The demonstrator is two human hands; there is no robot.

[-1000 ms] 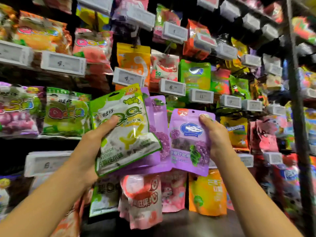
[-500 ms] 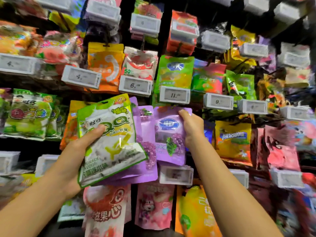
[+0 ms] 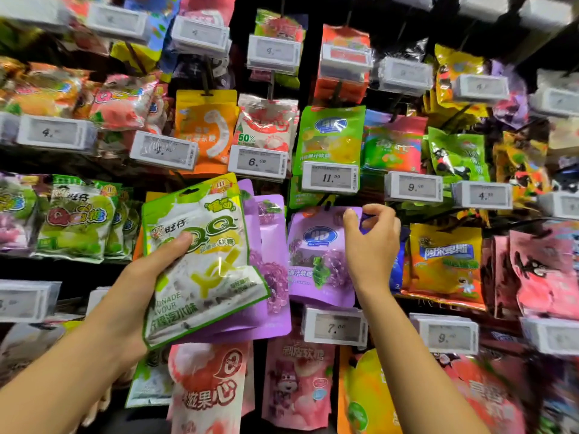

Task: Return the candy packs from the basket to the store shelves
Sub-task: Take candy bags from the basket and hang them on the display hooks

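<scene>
The purple plastic grape candy pack (image 3: 316, 255) hangs on the display rack at the centre of the scene, under the white price tag reading 11.99 (image 3: 329, 177) and above the white price tag reading 7 (image 3: 334, 326). The right hand (image 3: 371, 242) is raised at the pack's upper right corner, wrist below and fingers curled. The thumb lies on the front of the pack near its top edge, and the fingertips are bent toward a small purple corner; it seems a light pinch, but the view does not show clearly if the hand grips the pack or has let go.

The left hand (image 3: 147, 286) is at the near left, with the arm coming up from the bottom corner. It holds a fan of packs: a green and white glossy QQ candy pack (image 3: 203, 258) in front, the thumb pressing on its face, and two purple plastic packs (image 3: 269, 277) behind it.

Compared with half a second ago, the right hand has opened a little and moved to the right corner of the pack, which now hangs flatter against the rack. The left hand keeps the same grip.
</scene>
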